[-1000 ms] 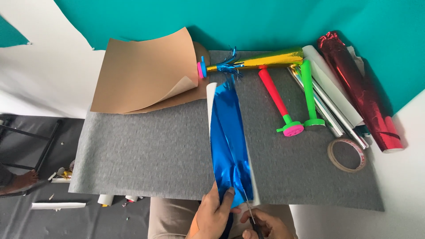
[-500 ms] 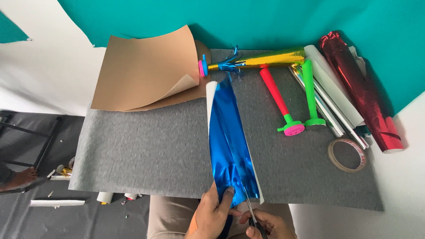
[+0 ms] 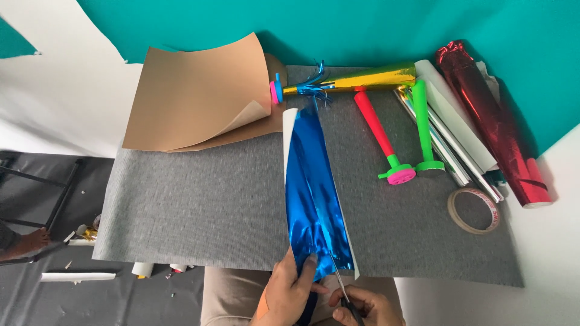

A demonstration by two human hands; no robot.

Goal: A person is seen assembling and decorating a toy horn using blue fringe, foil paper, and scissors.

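Observation:
A long strip of shiny blue foil paper with a white underside lies lengthwise on the grey felt mat. My left hand pinches the foil's near end at the mat's front edge. My right hand holds scissors whose blades are in the foil's near edge, just right of my left fingers.
Curled tan paper sheets lie at the back left. A gold foil horn with blue fringe, a red horn and a green horn lie back right, beside silver and white rolls, a red foil roll and a tape ring.
The scissors and my right hand have edged slightly forward into the foil. My left hand keeps its grip; the foil strip has barely shifted.

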